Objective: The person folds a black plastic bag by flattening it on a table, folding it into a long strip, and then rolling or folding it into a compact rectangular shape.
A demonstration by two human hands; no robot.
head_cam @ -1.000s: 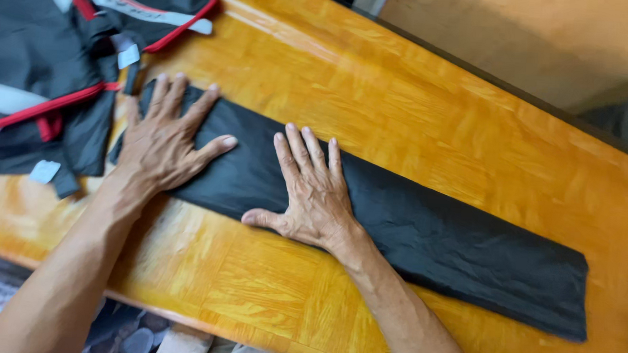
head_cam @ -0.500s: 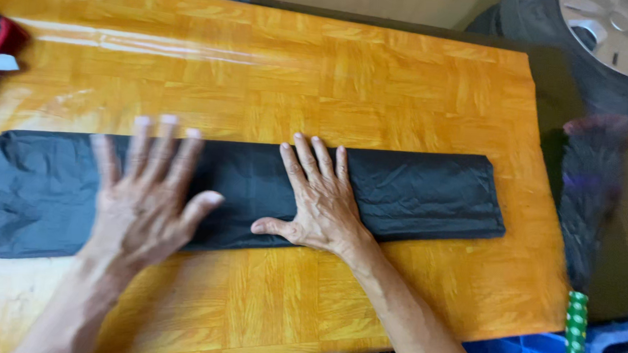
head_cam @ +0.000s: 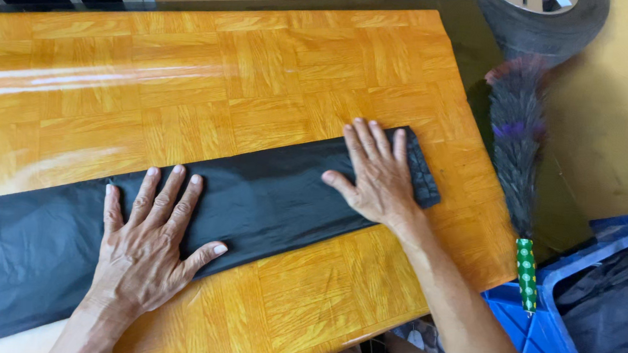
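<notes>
Scene brightly and evenly lit. Broad white glare streaks cross the glossy tabletop (head_cam: 277, 60) at upper left. Soft, short shadows under both hands. Focus sharp at centre; slight softness at the right edge. No motion blur.

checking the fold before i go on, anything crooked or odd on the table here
Nothing is spilled or torn. The black folded strip lies slanted across the wooden table, not square to its edges. Left hand and right hand press flat on it. A feather duster hangs off the table's right side.
</notes>
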